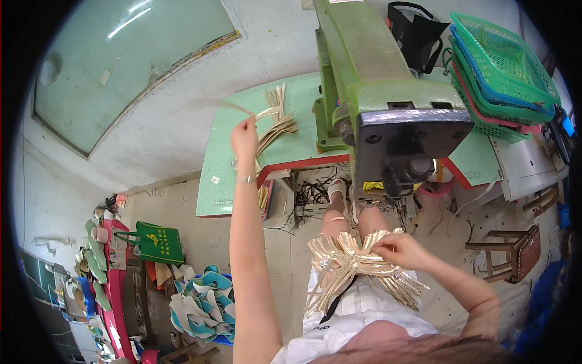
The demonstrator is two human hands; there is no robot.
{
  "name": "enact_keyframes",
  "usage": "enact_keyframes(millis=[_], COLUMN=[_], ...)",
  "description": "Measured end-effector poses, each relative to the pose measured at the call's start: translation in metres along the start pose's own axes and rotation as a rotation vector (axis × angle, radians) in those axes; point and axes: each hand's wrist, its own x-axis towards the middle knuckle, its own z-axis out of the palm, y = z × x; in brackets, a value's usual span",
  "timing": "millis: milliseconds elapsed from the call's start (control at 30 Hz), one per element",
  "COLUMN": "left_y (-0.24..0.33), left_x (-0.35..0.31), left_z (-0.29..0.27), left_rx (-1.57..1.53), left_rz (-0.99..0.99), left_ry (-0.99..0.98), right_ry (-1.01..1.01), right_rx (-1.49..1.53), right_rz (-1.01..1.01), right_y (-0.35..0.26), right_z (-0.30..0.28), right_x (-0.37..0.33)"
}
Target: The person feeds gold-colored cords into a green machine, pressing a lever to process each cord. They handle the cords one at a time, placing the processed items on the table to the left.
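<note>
My left hand (244, 141) is raised over the left end of the green table, its fingers closed on a thin pale strap that is partly smeared by motion. Close beside it, a pile of gold straps (277, 128) lies on the tabletop. Across my lap rests a spread bundle of shiny gold straps (339, 267), fanned out at both ends. My right hand (400, 250) pinches straps at the right part of that bundle; its fingertips partly cover what they grip.
A large green machine (394, 67) with a black head stands over the green table (227, 142). Stacked plastic baskets (509, 73) and a black bag (415, 36) are at the right back. A wooden stool (506, 255) stands right; a green bag (159, 242) and a heap of white-and-teal pieces (203, 303) are left.
</note>
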Motion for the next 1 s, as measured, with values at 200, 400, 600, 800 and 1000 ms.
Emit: enact_keyframes(millis=[200, 400, 600, 800, 1000], left_y=[-0.045, 0.037, 0.01, 0.04, 0.093], left_x=[-0.009, -0.142, -0.288, -0.268, -0.245], left_z=[0.068, 0.016, 0.018, -0.004, -0.032], left_rx=[0.756, 0.085, 0.09, -0.197, -0.781], left_rz=[0.256, 0.371, 0.708, 0.277, -0.205], left_ry=[0.178, -0.465, -0.792, -1.042, -0.998], right_ry=[0.103, 0.107, 0.251, 0.322, 0.056], right_rx=[-0.582, -0.523, -0.452, -0.254, -0.043], right_rz=[-0.199, -0.199, -0.214, -0.245, -0.314], right_y=[0.045, 0.094, 0.075, 0.063, -0.03], right_z=[0.062, 0.089, 0.082, 0.073, -0.024], right_x=[0.0, 0.006, 0.011, 0.014, 0.007])
